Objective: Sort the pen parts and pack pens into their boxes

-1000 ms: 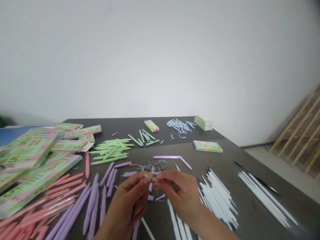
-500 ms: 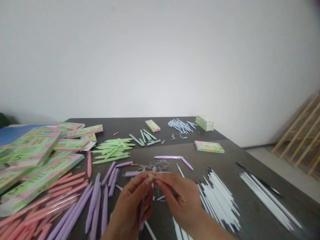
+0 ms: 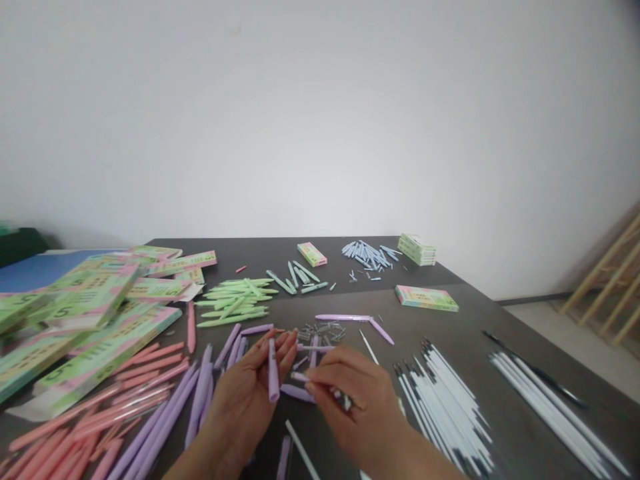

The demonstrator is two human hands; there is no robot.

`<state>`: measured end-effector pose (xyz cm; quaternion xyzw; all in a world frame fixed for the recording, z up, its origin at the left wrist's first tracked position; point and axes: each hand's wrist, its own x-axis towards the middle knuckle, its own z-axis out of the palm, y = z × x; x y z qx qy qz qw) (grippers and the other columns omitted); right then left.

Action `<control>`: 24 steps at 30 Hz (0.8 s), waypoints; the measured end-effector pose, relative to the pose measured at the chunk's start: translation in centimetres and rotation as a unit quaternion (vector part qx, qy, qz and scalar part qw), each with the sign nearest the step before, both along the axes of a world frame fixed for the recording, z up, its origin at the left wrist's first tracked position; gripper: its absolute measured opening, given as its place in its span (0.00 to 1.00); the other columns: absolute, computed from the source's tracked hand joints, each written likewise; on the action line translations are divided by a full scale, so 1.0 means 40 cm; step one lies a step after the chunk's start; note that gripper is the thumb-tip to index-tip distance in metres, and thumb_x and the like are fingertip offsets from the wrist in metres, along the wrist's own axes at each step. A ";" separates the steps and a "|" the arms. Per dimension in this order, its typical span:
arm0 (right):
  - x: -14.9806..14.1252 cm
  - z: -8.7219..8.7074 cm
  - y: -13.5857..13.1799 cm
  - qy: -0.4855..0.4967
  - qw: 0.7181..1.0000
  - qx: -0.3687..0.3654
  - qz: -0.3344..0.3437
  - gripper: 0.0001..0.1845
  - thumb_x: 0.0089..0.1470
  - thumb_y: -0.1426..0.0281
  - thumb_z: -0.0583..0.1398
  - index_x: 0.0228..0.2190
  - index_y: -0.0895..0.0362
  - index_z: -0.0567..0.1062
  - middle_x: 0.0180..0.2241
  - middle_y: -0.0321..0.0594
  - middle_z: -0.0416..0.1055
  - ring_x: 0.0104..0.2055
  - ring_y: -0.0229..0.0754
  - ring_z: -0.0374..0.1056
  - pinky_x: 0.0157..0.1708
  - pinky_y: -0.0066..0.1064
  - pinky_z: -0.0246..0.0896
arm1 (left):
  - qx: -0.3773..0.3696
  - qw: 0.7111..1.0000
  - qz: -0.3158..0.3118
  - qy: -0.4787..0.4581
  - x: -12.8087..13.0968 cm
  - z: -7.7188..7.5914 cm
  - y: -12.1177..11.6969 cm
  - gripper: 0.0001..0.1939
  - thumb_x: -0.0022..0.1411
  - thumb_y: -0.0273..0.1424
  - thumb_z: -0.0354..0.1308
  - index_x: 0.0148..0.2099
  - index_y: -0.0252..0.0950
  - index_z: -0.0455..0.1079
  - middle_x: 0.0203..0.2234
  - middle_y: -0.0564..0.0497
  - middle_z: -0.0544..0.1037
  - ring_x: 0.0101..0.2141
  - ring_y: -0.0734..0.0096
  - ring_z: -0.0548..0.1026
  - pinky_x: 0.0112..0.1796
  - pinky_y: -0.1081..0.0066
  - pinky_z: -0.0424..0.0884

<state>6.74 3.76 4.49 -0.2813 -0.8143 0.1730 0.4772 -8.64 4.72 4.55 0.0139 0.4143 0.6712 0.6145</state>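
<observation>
My left hand is turned palm up, its fingers partly extended, and holds a purple pen barrel across them with one end toward me. Close beside it, my right hand is closed, thumb and forefinger pinching a small pale piece whose exact kind I cannot make out. Something small and whitish also shows under its curled fingers. Between and behind the hands lie loose purple pen parts and a scatter of small metal springs. A white refill rests on the table in front.
Purple barrels and pink barrels lie at the left, beneath printed boxes. Green pens are farther back. White refills fan out at the right, near more refills. Blue pen parts and stacked boxes stand far back.
My hands were together at the fingertips and have come apart. The left has opened palm up, showing the purple barrel; the right has moved slightly right. The view has shifted a little.
</observation>
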 end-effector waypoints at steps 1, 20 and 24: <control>-0.004 -0.004 -0.004 -0.008 1.000 0.011 0.002 0.07 0.49 0.78 0.58 0.31 0.58 0.75 0.27 0.40 0.71 0.29 0.36 0.65 0.28 0.25 0.60 | 0.001 1.000 -0.002 -0.001 0.000 -0.005 -0.001 0.09 0.61 0.17 0.43 0.41 0.28 0.62 0.32 0.40 0.74 0.28 0.69 0.78 0.27 0.73 0.77; -0.026 -0.036 -0.022 -0.061 0.994 0.042 -0.077 0.09 0.51 0.77 0.55 0.30 0.56 0.74 0.26 0.39 0.71 0.27 0.37 0.66 0.26 0.26 0.60 | 0.070 0.996 -0.028 0.049 0.028 -0.031 -0.018 0.07 0.59 0.18 0.47 0.36 0.31 0.65 0.31 0.44 0.77 0.29 0.69 0.78 0.28 0.73 0.76; -0.004 -0.022 0.008 -0.053 0.993 -0.036 -0.098 0.06 0.48 0.77 0.60 0.27 0.55 0.75 0.26 0.36 0.72 0.28 0.38 0.68 0.29 0.26 0.60 | 0.069 0.993 -0.079 0.053 0.041 -0.039 -0.027 0.06 0.58 0.18 0.50 0.35 0.30 0.66 0.32 0.42 0.78 0.29 0.68 0.78 0.26 0.73 0.76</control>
